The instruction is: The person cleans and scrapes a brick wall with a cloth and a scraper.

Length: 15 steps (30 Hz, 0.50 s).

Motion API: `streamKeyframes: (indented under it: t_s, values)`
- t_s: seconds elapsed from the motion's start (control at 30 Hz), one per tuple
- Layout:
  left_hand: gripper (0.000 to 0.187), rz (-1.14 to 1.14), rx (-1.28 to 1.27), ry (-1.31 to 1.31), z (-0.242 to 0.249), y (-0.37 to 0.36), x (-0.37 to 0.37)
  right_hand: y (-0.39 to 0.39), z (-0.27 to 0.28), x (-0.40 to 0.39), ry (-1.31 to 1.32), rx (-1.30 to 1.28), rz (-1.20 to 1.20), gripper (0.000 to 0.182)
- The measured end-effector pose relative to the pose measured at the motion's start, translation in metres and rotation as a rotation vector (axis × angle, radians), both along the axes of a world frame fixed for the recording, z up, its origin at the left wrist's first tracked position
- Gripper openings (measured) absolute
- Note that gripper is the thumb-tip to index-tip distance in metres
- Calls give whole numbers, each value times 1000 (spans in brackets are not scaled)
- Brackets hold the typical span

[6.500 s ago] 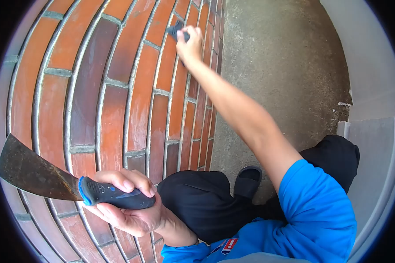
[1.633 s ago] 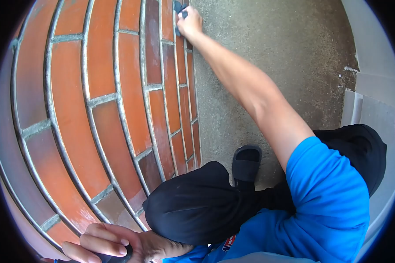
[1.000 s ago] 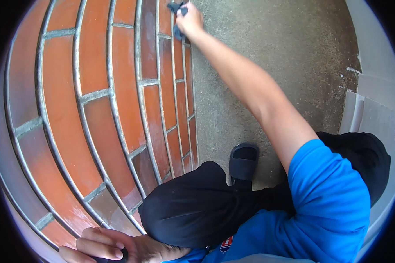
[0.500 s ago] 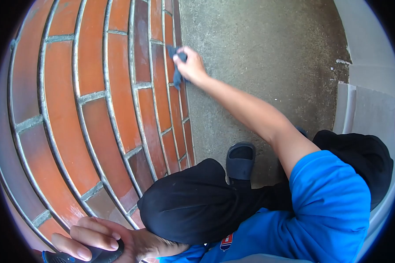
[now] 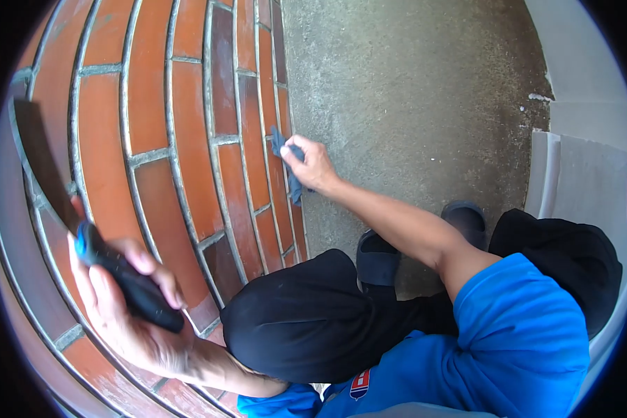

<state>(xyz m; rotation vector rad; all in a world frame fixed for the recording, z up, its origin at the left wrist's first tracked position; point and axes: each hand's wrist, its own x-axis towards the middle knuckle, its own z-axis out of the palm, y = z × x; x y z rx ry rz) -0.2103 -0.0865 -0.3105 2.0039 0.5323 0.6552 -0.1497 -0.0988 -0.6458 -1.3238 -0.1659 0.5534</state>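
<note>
Pinching a dark cloth (image 5: 295,187) near upper centre, my right hand (image 5: 315,167) is at the brick wall (image 5: 146,104); my left hand (image 5: 143,345) grasps a scraper (image 5: 138,287), frame left. Pale smears (image 5: 111,371) mark lower-left bricks; overall progress I can't tell.

Two dark, chunky slip-on sandals (image 5: 379,268) here, and two bare hands, so one left hand (image 5: 129,306) and one right hand (image 5: 313,167). Just one black-and-blue-handled metal scraper (image 5: 136,289) and one crumpled blue-grey cloth (image 5: 295,189), tho.
</note>
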Motion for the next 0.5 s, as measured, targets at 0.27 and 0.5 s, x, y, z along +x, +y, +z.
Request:
streamKeyframes:
  t_s: [0.27,0.5]
  values:
    - [49,-93,-267,340,-73,15,18,-32,38,78,286,573,145,22]
    - [46,-14,-723,345,-217,41,31,-29,25,64,122,192,82,43]
